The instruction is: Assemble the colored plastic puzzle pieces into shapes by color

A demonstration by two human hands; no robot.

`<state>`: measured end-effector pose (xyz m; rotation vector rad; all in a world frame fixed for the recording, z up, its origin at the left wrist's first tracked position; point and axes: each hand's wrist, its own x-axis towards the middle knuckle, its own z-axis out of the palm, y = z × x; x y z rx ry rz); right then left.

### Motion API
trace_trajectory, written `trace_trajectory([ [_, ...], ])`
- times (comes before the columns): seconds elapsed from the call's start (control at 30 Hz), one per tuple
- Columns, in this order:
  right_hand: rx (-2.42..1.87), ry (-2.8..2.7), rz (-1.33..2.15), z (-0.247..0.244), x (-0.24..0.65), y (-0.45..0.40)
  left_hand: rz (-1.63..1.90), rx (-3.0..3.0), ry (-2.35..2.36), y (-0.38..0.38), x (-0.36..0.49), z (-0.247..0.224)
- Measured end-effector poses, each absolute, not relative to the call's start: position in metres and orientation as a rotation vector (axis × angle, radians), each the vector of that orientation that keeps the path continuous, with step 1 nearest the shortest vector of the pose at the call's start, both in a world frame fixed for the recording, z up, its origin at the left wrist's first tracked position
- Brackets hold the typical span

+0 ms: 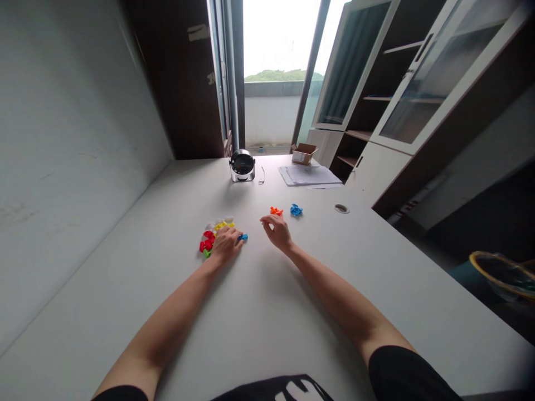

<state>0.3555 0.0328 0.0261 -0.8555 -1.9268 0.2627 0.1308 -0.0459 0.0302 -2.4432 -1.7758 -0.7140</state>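
Note:
My left hand (227, 241) is palm down over a loose pile of small coloured plastic pieces. Its fingertips are closed at a small blue plastic piece (243, 237) that sticks out on their right side. Around that hand lie red pieces (207, 241), yellow pieces (224, 225), a green piece (207, 253) and whitish pieces (210, 226), partly covered by it. My right hand (277, 231) hovers just in front of a small orange heap (276, 211), fingers curved, a gap showing between thumb and forefinger, nothing visible in it. Right of the orange heap sits a blue heap (296, 210).
On the white table (234, 334), a round black device on a silver stand (242, 166) stands at the back beside a thin wire (262, 176). Papers (311, 175) and an open cardboard box (303, 153) lie back right, near a cable hole (341, 209). A wall (75, 139) borders the left.

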Motion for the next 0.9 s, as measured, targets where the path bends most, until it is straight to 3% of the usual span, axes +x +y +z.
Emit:
trace_trajectory([
  [0.17, -0.778, -2.038, 0.351, 0.024, 0.347, 0.024, -0.76, -2.446, -1.769, -0.046, 0.131, 0.033],
  [0.47, -0.653, -2.128, 0.397, 0.032, 0.343, 0.011, -1.275, -2.299, -1.819, -0.053, 0.137, 0.045],
  [0.9, -0.601, -2.176, 0.417, 0.031, 0.341, 0.011, -1.266, -2.45, -1.728, -0.054, 0.142, 0.044],
])
